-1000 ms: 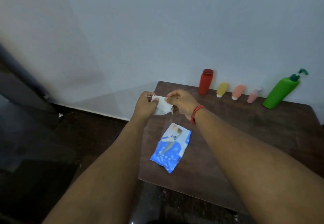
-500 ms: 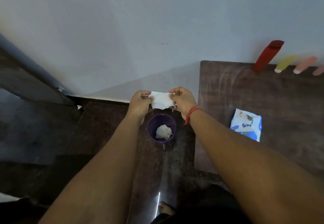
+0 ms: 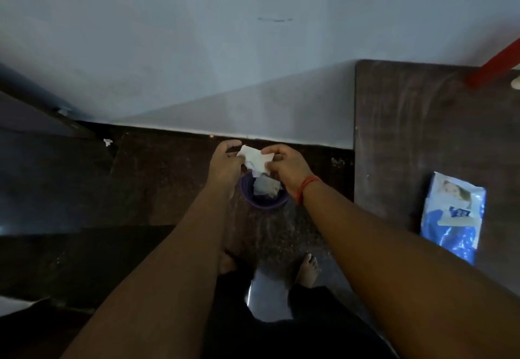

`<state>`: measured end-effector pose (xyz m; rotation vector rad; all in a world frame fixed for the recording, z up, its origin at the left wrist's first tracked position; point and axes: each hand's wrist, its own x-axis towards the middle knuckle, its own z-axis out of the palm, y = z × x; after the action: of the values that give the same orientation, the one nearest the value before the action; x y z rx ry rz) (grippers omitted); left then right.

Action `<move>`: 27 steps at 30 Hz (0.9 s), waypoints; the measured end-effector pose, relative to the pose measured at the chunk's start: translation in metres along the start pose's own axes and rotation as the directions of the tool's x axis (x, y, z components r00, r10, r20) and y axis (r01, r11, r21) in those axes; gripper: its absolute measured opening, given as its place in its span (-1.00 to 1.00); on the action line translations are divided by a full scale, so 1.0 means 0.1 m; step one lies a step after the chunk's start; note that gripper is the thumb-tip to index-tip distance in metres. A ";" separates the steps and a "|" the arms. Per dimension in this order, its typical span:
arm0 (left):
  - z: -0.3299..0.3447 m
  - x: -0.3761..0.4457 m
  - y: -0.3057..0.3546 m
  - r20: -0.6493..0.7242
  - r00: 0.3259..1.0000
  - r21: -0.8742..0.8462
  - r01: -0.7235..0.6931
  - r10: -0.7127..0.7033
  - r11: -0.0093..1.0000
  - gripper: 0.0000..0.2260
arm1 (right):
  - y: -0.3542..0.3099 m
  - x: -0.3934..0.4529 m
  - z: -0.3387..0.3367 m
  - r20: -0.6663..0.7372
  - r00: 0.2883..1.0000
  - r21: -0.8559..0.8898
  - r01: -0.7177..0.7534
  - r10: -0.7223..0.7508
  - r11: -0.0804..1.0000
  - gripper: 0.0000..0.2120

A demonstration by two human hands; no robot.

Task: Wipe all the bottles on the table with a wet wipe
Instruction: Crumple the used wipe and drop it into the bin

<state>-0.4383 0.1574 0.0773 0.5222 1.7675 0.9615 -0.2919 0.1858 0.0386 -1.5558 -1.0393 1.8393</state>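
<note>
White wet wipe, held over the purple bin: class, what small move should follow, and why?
Probably letting go. Both the left hand and right hand pinch the white wet wipe directly above the round purple bin, which already holds crumpled white wipes.

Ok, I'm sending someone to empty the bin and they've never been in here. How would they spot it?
Start at the dark wooden table against the wall. On the floor just off its left edge stands a small round purple bin, directly under the person's hands. It already holds crumpled white wipes, and it is the only container on the floor.
</note>
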 end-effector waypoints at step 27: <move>0.81 4.00 -3.05 0.310 0.893 0.682 0.029 -0.325 0.731 -0.79 | 3.13 3.37 0.10 -0.429 0.875 -0.248 -0.352 0.223 0.903 -0.64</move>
<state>-0.4944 0.2963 -0.4094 0.9072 1.6878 0.0174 -0.3444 0.2683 -0.4113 -2.2747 -0.9832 1.4843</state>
